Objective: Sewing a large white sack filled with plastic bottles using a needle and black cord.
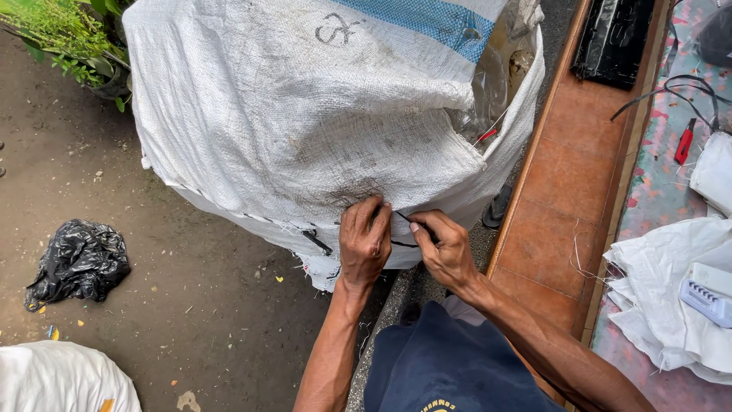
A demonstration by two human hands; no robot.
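Two hands work one white woven sack [305, 114]: left hand [364, 243] and right hand [446, 248] each grip one black cord [402, 231] tightly.

Crumpled black plastic bag [78, 261] on dirt ground [191, 305] — red-handled tool [685, 142] near black cables [679, 88].

Bare dirt ground [191, 305] — on it a stuffed white woven sack [305, 122] and a crumpled black bag [78, 261].

Soft, even daylight lit the scene, brightest on the white woven sack [305, 114], whose top neared glare. Only faint shadow gathered beneath the sack (no hard edges anywhere). Focus stayed sharp around it, with slight wide-angle stretching far from it.
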